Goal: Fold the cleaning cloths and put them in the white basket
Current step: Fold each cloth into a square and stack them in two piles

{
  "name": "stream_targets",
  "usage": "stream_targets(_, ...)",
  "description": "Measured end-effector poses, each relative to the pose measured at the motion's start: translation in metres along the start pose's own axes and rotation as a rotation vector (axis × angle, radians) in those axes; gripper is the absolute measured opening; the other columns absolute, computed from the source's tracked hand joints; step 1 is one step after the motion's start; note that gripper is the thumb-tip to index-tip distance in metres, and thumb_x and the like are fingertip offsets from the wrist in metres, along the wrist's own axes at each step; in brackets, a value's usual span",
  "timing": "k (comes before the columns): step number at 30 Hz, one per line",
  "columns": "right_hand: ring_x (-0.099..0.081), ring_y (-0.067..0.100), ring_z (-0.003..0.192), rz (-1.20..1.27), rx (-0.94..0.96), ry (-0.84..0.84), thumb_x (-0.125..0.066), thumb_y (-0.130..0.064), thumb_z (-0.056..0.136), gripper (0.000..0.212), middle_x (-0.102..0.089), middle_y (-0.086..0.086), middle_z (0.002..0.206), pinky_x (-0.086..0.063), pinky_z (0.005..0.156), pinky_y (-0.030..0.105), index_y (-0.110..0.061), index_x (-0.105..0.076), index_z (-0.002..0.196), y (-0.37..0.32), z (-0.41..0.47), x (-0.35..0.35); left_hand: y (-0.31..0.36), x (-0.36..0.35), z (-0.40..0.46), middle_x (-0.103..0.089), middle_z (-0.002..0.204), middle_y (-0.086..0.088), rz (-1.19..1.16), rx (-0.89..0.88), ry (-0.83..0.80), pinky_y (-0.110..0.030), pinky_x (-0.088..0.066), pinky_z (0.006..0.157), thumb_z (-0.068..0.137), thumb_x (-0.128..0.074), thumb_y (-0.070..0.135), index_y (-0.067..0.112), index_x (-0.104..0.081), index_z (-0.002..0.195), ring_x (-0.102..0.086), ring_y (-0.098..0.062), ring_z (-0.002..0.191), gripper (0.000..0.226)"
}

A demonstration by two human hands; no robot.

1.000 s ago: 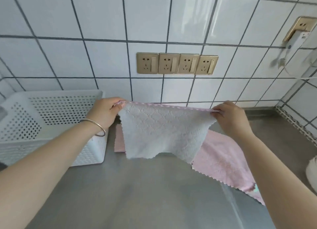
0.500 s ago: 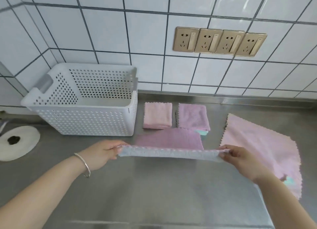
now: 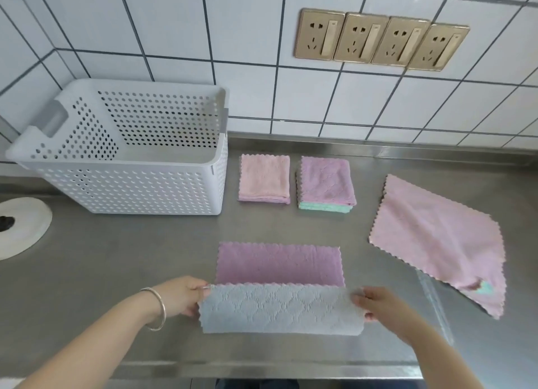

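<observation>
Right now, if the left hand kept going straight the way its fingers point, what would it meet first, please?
The left hand points rightward along the grey cloth it pinches, so it would probably meet the right hand holding the opposite end, though depth is uncertain.

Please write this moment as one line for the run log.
step: folding grey cloth on counter | left hand: pinches left corner | right hand: pinches right corner | white basket: holds no cloths
</observation>
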State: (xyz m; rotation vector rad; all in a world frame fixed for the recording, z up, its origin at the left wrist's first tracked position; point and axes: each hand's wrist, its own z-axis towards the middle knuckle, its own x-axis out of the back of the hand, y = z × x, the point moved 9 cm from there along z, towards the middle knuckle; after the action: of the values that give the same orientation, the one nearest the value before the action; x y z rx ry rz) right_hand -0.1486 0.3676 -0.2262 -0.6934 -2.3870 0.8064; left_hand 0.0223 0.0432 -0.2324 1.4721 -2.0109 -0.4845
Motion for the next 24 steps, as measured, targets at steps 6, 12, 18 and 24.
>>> stream_targets(6, -0.052, 0.021, 0.074, 0.177, -0.008, 0.262, -0.052, -0.013, 0.092, 0.017, -0.058, 0.011, 0.08, -0.04, 0.07, 0.035, -0.008, -0.061, 0.08, -0.003, 0.034, 0.006, 0.006, 0.035, 0.028, -0.051, 0.061, -0.003, -0.098, 0.005, 0.421, -0.028, -0.041, 0.062, 0.095, -0.046, 0.018, 0.015, -0.055, 0.068, -0.045, -0.02, 0.057, 0.028)
stream_targets(12, -0.04, 0.02, 0.066, 0.008, -0.022, 0.454, -0.05, -0.019, 0.092, 0.025, -0.044, 0.005, 0.065, -0.026, 0.056, 0.03, -0.008, -0.046, 0.071, -0.014, 0.055, 0.013, 0.02, 0.051, 0.053, -0.066, 0.096, -0.019, 0.239, 0.049, 0.662, -0.036, -0.041, 0.072, 0.095, -0.04, 0.029, 0.004, -0.059, 0.091, -0.059, -0.036, 0.092, 0.031)
stream_targets(18, -0.049, 0.023, 0.081, 0.002, -0.071, 0.54, -0.052, -0.026, 0.093, 0.021, -0.054, 0.007, 0.079, -0.035, 0.068, 0.031, -0.007, -0.06, 0.089, -0.016, 0.057, 0.016, 0.026, 0.056, 0.064, -0.064, 0.105, -0.022, 0.376, 0.075, 0.715, -0.038, -0.042, 0.076, 0.097, -0.035, 0.032, 0.008, -0.051, 0.087, -0.058, -0.039, 0.098, 0.031)
stream_targets(24, -0.048, 0.022, 0.086, 0.012, -0.107, 0.603, -0.054, -0.033, 0.091, 0.028, -0.062, 0.008, 0.092, -0.036, 0.074, 0.028, -0.016, -0.067, 0.109, -0.02, 0.056, 0.019, 0.027, 0.058, 0.072, -0.063, 0.106, -0.023, 0.396, 0.092, 0.708, -0.038, -0.042, 0.077, 0.098, -0.034, 0.031, 0.004, -0.053, 0.091, -0.057, -0.04, 0.099, 0.033)
